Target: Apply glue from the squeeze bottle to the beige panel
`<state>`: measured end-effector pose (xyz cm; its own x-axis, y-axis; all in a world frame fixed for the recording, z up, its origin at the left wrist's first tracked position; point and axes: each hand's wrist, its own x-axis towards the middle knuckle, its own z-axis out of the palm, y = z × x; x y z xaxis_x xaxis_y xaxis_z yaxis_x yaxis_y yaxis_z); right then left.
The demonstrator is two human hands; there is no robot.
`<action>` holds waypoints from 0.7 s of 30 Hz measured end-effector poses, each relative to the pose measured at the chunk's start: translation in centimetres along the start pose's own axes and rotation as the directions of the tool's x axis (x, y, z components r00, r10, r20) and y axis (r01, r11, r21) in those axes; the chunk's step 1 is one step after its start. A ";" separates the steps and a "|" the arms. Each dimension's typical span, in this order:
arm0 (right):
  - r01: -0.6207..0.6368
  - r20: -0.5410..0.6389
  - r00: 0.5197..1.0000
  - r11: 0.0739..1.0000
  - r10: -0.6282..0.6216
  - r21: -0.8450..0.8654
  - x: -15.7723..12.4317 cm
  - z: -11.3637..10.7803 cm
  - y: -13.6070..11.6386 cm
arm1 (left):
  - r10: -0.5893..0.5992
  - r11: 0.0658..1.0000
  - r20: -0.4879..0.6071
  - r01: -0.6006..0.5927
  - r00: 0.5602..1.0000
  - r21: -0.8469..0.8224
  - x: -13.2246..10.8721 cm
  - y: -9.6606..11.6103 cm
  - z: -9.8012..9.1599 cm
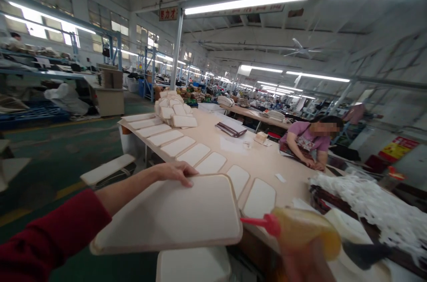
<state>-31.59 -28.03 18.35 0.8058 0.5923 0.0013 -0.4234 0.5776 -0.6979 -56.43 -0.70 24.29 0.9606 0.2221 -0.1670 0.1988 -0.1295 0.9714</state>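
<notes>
My left hand (178, 173) grips the far edge of a large cream panel (176, 215) with rounded corners, thumb on its top face. The panel is held up in front of me, above the table's near edge. In my right hand (307, 262) is a glue bottle (307, 228) of yellowish liquid, blurred, with a red nozzle. Its nozzle points left and the tip is by the panel's right edge; whether they touch I cannot tell. Most of my right hand is cut off by the frame's bottom. Another cream panel (193, 264) lies below the held one.
A row of cream panels (193, 155) lies along the left edge of the table (256, 162). A pile of panels (171, 108) stands at the far end. White strips (370, 202) are heaped at right. A person (303, 142) leans on the table's right side. A stool (108, 168) stands left.
</notes>
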 end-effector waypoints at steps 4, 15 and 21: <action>0.170 0.139 0.979 0.974 -0.150 -0.151 2.5 1.3 -2.1 | -0.046 0.998 0.121 0.040 0.992 0.050 -1.3 1.5 -0.4; 0.212 0.265 0.952 0.955 -0.154 -0.208 4.1 1.9 -2.2 | -0.094 0.992 0.279 0.067 0.956 0.105 -1.9 3.1 -0.2; 0.192 0.304 0.946 0.952 -0.115 -0.237 3.5 1.2 -2.2 | -0.100 0.991 0.316 0.064 0.944 0.120 -1.9 3.1 -0.3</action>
<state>-28.37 -26.55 20.71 0.6846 0.6646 0.2995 -0.1501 0.5305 -0.8343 -57.65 -1.23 27.71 0.9479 -0.0829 -0.3076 0.2821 -0.2296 0.9315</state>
